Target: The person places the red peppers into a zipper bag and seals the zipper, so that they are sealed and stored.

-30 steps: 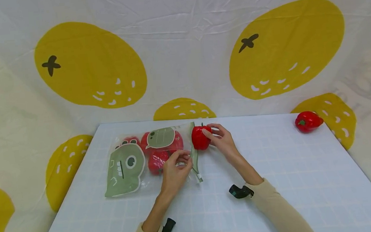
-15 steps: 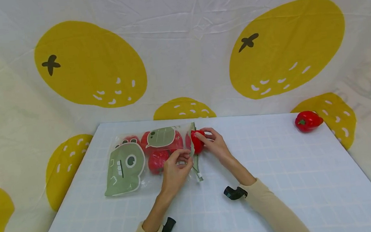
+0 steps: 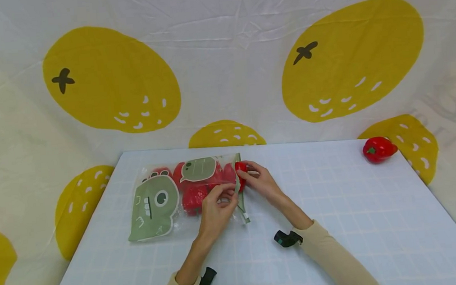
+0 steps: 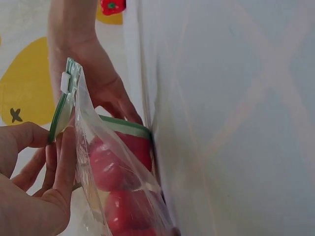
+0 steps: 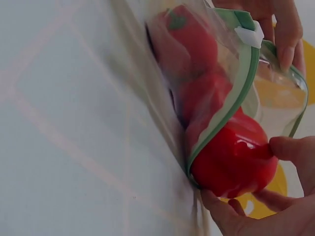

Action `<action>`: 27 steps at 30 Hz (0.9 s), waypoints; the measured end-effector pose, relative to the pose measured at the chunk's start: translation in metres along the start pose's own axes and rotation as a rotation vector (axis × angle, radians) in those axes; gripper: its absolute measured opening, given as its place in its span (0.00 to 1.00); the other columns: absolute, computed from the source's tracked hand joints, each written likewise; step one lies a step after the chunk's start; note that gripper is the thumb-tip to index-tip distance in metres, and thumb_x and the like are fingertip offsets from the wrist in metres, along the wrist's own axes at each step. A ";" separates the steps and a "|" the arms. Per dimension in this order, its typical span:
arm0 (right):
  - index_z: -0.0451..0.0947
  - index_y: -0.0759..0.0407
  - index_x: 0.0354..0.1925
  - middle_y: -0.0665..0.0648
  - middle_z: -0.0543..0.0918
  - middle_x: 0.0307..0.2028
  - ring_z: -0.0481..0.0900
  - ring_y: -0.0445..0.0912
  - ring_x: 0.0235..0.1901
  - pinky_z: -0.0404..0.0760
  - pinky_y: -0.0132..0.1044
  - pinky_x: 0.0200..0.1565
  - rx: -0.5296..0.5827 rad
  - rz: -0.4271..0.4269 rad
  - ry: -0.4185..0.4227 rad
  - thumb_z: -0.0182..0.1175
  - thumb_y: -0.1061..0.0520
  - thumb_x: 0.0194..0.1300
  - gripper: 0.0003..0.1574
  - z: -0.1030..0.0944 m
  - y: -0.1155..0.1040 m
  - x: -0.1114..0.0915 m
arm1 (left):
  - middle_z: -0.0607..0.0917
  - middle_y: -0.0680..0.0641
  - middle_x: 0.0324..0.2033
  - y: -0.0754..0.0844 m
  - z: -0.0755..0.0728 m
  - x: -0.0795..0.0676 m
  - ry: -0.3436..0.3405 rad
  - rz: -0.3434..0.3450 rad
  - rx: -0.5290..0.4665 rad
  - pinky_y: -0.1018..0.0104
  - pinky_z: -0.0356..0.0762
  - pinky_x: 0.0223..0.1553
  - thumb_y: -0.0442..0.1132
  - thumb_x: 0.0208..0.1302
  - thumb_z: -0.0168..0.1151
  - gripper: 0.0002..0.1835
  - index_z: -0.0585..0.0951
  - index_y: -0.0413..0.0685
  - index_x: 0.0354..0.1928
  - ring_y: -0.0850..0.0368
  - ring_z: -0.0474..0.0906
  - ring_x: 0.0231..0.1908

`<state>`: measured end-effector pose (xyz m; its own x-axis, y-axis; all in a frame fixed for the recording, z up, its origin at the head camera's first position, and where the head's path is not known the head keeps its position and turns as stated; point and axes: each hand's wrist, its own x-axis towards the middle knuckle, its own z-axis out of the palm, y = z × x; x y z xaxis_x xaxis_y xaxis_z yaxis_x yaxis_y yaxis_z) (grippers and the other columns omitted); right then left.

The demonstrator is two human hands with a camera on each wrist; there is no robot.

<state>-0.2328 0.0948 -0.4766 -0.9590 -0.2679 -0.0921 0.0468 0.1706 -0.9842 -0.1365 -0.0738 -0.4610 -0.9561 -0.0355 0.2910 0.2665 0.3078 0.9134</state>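
A clear zip bag (image 3: 152,212) with a green dinosaur print lies on the table, several red bell peppers (image 5: 189,42) inside it. Its mouth, edged in green, faces right and gapes. My left hand (image 3: 217,209) pinches the upper edge of that mouth between thumb and fingers, lifting it. My right hand (image 3: 263,181) grips a glossy red bell pepper (image 5: 236,160) that is partly inside the mouth; the bag's green rim crosses over it in the right wrist view. In the left wrist view this pepper is largely hidden behind the bag film.
Another red bell pepper (image 3: 379,149) lies at the table's back right corner. A white slider (image 5: 250,35) sits on the bag's zip. Behind the pale checked table (image 3: 339,205) hangs a cloth (image 3: 221,70) with yellow fruit prints.
My right hand has moved left, carrying the red bell pepper from beside the bag's mouth to partly within it. My left hand keeps its pinch on the bag's edge.
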 end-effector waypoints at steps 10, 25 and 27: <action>0.72 0.57 0.71 0.64 0.77 0.63 0.79 0.60 0.60 0.81 0.50 0.60 -0.104 -0.044 -0.026 0.62 0.48 0.74 0.33 0.003 -0.002 0.000 | 0.86 0.48 0.41 -0.001 -0.002 0.001 -0.015 0.020 0.015 0.66 0.87 0.43 0.30 0.64 0.70 0.14 0.86 0.46 0.51 0.53 0.84 0.39; 0.72 0.60 0.70 0.66 0.77 0.63 0.81 0.60 0.57 0.83 0.48 0.57 -0.116 -0.060 -0.046 0.61 0.50 0.75 0.31 0.003 0.000 0.005 | 0.86 0.49 0.40 -0.002 -0.004 0.002 -0.035 0.021 0.031 0.66 0.87 0.43 0.30 0.64 0.70 0.13 0.86 0.45 0.51 0.54 0.84 0.40; 0.72 0.59 0.70 0.65 0.78 0.62 0.81 0.59 0.57 0.83 0.48 0.57 -0.123 -0.054 -0.025 0.61 0.49 0.74 0.31 0.003 -0.001 0.006 | 0.86 0.48 0.41 -0.002 -0.004 0.002 -0.038 0.021 0.032 0.65 0.87 0.44 0.30 0.64 0.70 0.14 0.86 0.45 0.51 0.54 0.84 0.40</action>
<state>-0.2380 0.0897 -0.4768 -0.9518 -0.3035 -0.0443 -0.0413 0.2701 -0.9620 -0.1380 -0.0779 -0.4609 -0.9543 0.0074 0.2986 0.2834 0.3386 0.8973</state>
